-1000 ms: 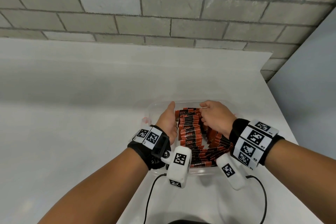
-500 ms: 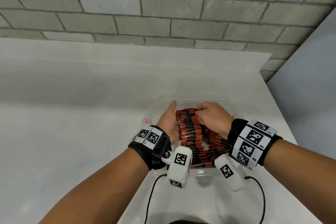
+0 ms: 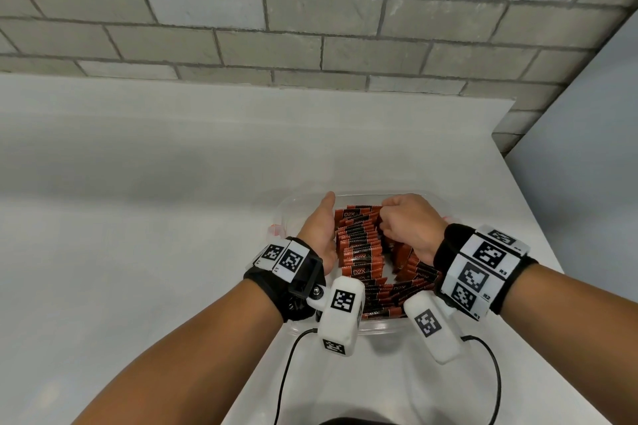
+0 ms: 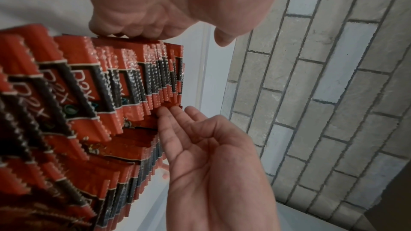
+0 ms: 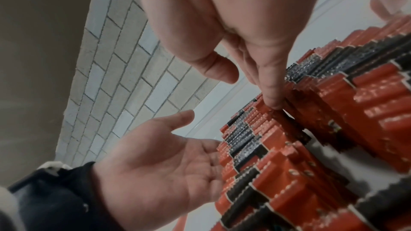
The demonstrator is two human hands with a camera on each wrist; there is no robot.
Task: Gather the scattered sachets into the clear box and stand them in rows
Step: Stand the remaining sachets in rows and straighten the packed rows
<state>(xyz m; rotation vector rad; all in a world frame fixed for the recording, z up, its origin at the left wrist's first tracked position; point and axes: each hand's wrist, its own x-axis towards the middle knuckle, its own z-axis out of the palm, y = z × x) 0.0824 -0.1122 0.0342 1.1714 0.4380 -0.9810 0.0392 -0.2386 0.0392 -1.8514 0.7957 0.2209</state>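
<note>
The clear box sits on the white table near the person, packed with red-and-black sachets standing on edge in rows. The left hand lies flat along the left side of the left row, fingers straight and palm against the sachet ends. The right hand reaches down over the far end of the rows with fingers curled, fingertips pressing onto the sachet tops; whether it actually pinches a sachet is hard to tell. A grey brick wall rises behind the table.
</note>
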